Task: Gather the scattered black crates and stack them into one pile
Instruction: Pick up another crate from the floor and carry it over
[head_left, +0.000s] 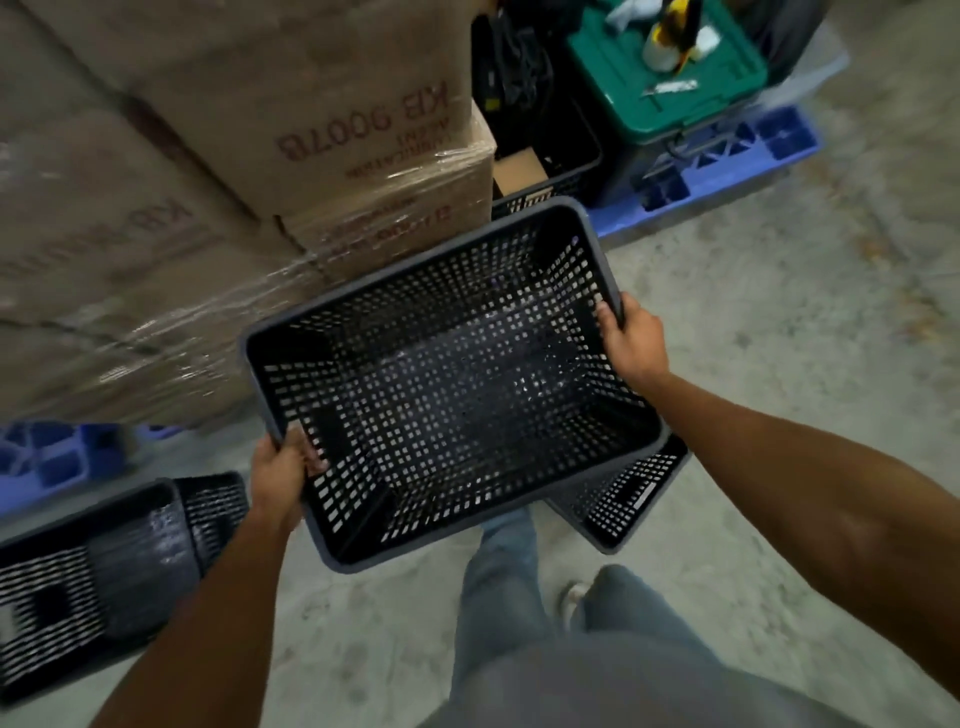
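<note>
I hold a black perforated crate (447, 374) in the air in front of me, its open top facing me. My left hand (283, 473) grips its near-left rim and my right hand (631, 338) grips its right rim. A second black crate (623, 499) lies on the floor under the held one, mostly hidden by it. At the lower left, black crates nested together (104, 561) lie on their side on the floor.
Shrink-wrapped cardboard boxes (208, 182) are stacked on a blue pallet (57, 457) to the left. Beyond, another blue pallet (727, 176) carries a green-lidded bin (670, 88) and a black crate with a box in it (550, 156). Bare concrete floor (779, 312) lies to the right.
</note>
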